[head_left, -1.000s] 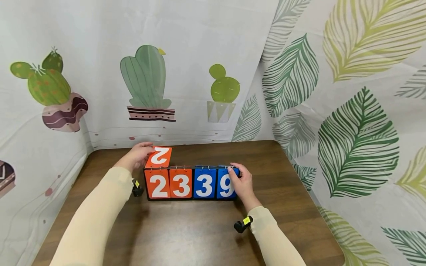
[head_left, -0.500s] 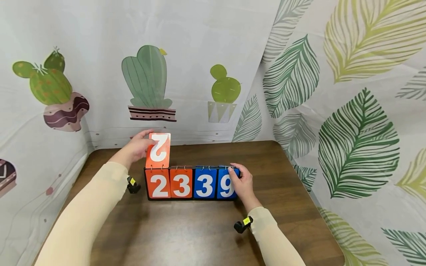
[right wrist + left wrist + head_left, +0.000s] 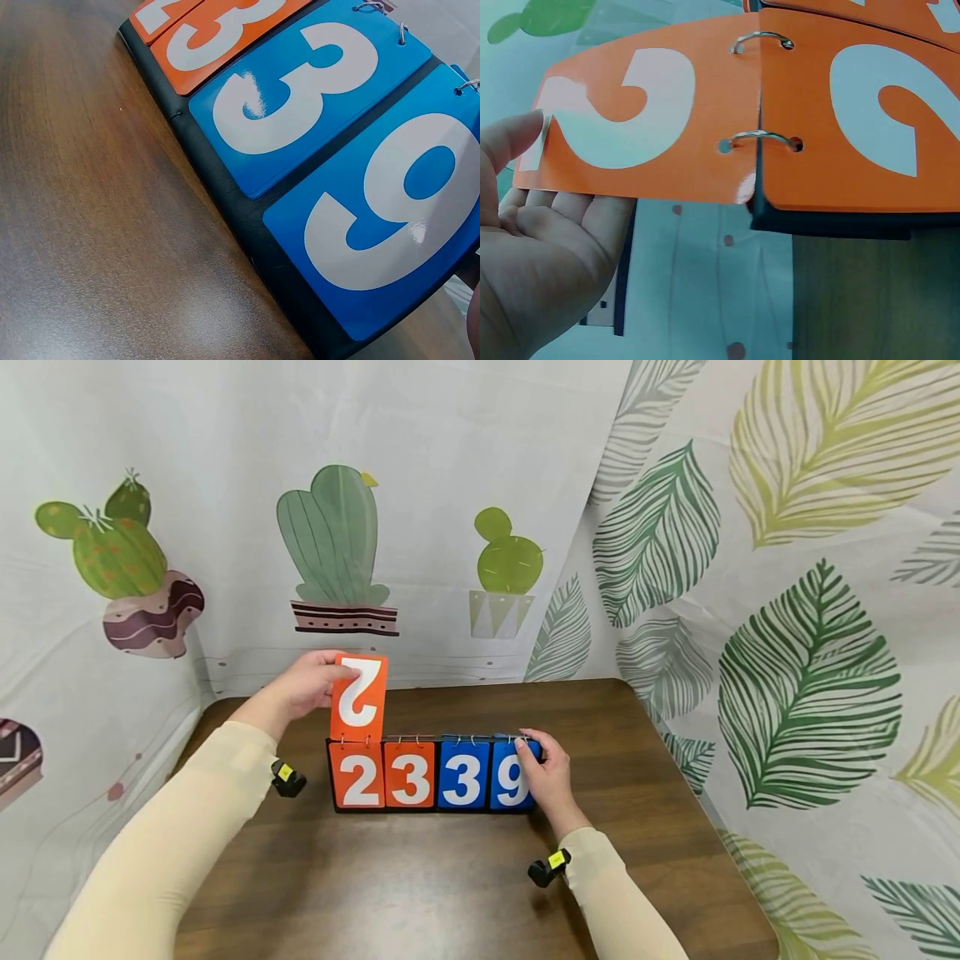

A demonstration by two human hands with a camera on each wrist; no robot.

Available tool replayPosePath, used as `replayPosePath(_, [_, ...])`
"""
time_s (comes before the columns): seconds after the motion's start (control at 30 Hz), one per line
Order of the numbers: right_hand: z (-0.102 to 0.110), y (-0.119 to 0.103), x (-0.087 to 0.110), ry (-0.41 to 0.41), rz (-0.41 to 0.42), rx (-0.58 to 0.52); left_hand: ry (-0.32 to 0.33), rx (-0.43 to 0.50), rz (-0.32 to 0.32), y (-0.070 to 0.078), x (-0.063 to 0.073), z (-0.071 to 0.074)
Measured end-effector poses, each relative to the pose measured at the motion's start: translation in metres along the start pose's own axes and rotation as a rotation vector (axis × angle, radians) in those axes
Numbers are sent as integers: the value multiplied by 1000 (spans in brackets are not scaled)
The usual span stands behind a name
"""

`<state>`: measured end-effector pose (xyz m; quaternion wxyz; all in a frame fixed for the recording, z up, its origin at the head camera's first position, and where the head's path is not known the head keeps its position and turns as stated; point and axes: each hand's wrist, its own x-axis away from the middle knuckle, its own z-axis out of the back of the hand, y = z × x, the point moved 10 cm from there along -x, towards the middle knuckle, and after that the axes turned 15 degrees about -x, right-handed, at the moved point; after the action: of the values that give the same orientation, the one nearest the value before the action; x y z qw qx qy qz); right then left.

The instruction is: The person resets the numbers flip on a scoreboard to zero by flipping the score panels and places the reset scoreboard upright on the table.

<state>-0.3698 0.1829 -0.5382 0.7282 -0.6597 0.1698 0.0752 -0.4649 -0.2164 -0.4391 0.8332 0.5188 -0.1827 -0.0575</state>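
Note:
A tabletop flip scoreboard (image 3: 437, 777) stands on the table, its front reading 2, 3, 3, 9 on two orange and two blue cards. My left hand (image 3: 306, 685) pinches an orange number card (image 3: 362, 697) near its outer edge, thumb in front and fingers behind. That card stands up from the metal rings (image 3: 761, 136), its white 2 upside down above the front orange 2 card (image 3: 357, 777). At the other end, my right hand (image 3: 549, 777) grips the scoreboard's top right corner, thumb over the blue 9 card (image 3: 405, 202). Its other fingers are mostly hidden behind the board.
The brown wooden table (image 3: 420, 885) extends in front of and beside the scoreboard. Behind it hangs a white curtain (image 3: 427, 435) printed with cacti, and a leaf-print curtain (image 3: 810, 693) hangs along the right.
My left hand has raised the orange 2 card from leaning back to upright above the board. The left forearm has shifted left; the right hand keeps its hold.

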Motion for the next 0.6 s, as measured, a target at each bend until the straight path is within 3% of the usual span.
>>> replayPosePath(0.17, [0, -1, 0, 0, 3, -3, -32, -58, -52, 11, 10, 0])
replayPosePath(0.47, [0, 0, 0, 1, -7, -2, -55, -385, -129, 35, 43, -6])
replayPosePath(0.6, [0, 0, 1, 4, -6, 2, -71, -483, -172, 48, 57, -11])
